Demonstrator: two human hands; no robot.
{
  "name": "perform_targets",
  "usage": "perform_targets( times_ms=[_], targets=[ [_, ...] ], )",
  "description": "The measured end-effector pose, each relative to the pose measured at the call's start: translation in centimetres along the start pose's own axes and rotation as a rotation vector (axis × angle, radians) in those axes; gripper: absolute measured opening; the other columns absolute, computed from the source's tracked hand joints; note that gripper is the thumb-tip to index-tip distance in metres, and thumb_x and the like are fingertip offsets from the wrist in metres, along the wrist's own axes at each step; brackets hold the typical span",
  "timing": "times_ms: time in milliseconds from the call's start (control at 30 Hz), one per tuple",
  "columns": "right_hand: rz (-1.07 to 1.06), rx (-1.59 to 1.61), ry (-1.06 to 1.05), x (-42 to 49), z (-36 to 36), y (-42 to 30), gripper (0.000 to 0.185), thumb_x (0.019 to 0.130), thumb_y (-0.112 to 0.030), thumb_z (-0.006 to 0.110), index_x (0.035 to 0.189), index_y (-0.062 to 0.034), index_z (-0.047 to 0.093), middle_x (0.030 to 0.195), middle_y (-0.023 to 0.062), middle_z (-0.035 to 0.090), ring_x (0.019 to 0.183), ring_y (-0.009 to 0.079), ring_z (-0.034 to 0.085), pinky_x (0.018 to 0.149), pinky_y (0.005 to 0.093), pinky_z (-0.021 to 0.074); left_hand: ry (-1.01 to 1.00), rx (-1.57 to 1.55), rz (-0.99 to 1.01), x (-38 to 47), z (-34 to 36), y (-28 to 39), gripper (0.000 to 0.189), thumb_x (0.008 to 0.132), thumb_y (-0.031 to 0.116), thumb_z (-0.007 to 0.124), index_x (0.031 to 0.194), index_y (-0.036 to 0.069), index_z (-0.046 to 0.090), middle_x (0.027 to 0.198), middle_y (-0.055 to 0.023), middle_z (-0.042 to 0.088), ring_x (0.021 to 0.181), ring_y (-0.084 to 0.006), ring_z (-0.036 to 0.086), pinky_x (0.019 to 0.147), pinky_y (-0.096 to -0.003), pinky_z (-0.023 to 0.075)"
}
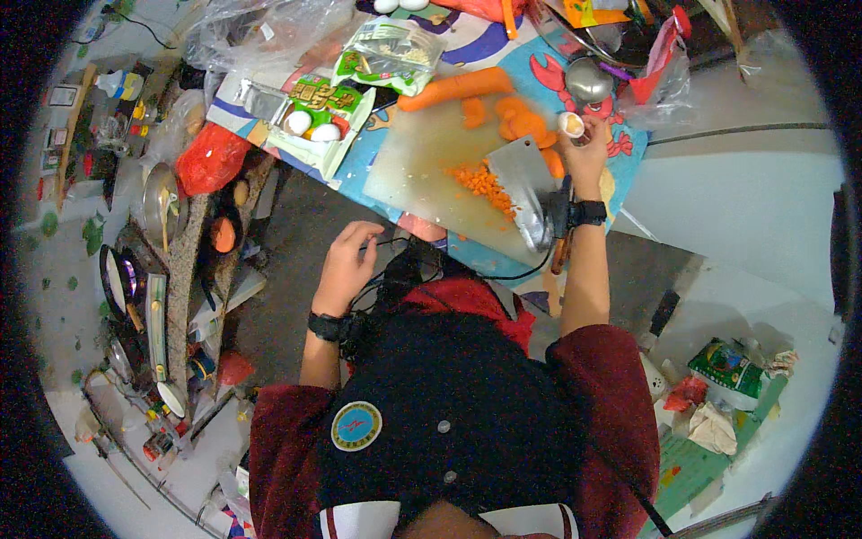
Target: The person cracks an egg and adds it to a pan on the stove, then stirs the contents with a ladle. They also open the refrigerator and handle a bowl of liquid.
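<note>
My right hand point(584, 151) is shut on a small whitish cup-like object point(571, 125), perhaps an eggshell, above the right edge of the cutting board point(411, 162). My left hand point(347, 266) hangs in front of the table's near edge, fingers loosely curled, holding nothing visible. A metal cleaver point(522, 175) lies on the board beside diced carrot point(486, 187). Carrot slices point(522, 121) and a large piece of carrot point(458, 89) lie towards the board's far side. Two white eggs point(312, 127) rest on a green packet point(337, 145) to the left.
A metal bowl or ladle head point(589, 79) is just beyond my right hand. An opened bag point(387, 57) and clear plastic point(269, 34) lie at the far left. At my left, a stone counter point(185, 269) holds a red bag point(212, 158) and pans point(161, 202). A black cable passes near the table's front edge.
</note>
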State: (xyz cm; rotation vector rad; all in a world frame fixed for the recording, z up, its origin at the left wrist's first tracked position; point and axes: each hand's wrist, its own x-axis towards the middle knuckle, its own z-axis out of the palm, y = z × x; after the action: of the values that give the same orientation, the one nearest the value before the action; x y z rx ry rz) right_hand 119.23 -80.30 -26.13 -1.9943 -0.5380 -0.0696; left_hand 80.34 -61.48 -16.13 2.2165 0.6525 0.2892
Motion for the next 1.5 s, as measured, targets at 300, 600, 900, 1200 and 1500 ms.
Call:
perform_targets(
  times_ms=[300, 600, 900, 1200, 1500],
  targets=[
    [-0.086, -0.164, 0.027, 1.3, 0.1, -0.6, 0.049, 0.068, -0.01, 0.08, 0.111, -0.0062, 0.057, 0.101, 0.0156, 0.067, 0.095, 0.0318, 0.064, 0.081, 0.0399, 0.0509, 0.019, 0.077, -0.026, 0.0, -0.3, 0.6, 0.018, 0.087, 0.0, 0.055, 0.104, 0.001, 0.062, 0.104, -0.0176, 0.062, 0.094, -0.036, 0.063, 0.081, -0.0378, 0.0505],
    [-0.152, -0.317, -0.01, 3.3, 0.7, 0.5, 0.051, 0.066, -0.014, 0.082, 0.111, -0.0059, 0.058, 0.097, 0.0169, 0.066, 0.093, 0.0365, 0.059, 0.082, 0.0442, 0.0469, -0.004, 0.099, -0.041, -0.2, -0.4, 0.0, 0.018, 0.087, 0.002, 0.058, 0.105, 0.001, 0.061, 0.107, -0.0167, 0.062, 0.103, -0.0346, 0.06, 0.09, -0.0386, 0.048],
    [-0.162, -0.299, -0.005, 2.4, -1.7, -0.3, 0.057, 0.068, -0.017, 0.083, 0.119, -0.0071, 0.06, 0.108, 0.0144, 0.065, 0.101, 0.0302, 0.059, 0.087, 0.0376, 0.0468, -0.103, 0.38, 0.174, 2.8, 1.0, -1.9, 0.061, 0.088, 0.018, 0.059, 0.141, -0.002, 0.038, 0.144, -0.021, 0.042, 0.134, -0.0357, 0.039, 0.112, -0.0456, 0.0285],
    [0.125, -0.112, -0.003, -7.4, -11.6, -7.7, 0.042, 0.086, -0.012, 0.071, 0.126, -0.0063, 0.058, 0.126, 0.0072, 0.06, 0.111, 0.0189, 0.056, 0.092, 0.0332, 0.0438, -0.132, 0.514, 0.244, 3.9, 3.3, -5.7, 0.075, 0.091, 0.036, 0.053, 0.147, -0.004, 0.025, 0.154, -0.024, 0.024, 0.145, -0.0353, 0.021, 0.116, -0.0521, 0.0135],
    [0.26, 0.102, 0.207, -21.6, -11.3, -15.2, 0.028, 0.089, -0.005, 0.066, 0.116, 0.0011, 0.059, 0.114, 0.0074, 0.061, 0.099, 0.0133, 0.058, 0.084, 0.0269, 0.0473, -0.268, 0.394, 0.531, 5.0, 3.7, -7.2, 0.072, 0.091, 0.039, 0.053, 0.147, -0.001, 0.03, 0.154, -0.0197, 0.027, 0.143, -0.0339, 0.025, 0.116, -0.0533, 0.0174]
  ],
)
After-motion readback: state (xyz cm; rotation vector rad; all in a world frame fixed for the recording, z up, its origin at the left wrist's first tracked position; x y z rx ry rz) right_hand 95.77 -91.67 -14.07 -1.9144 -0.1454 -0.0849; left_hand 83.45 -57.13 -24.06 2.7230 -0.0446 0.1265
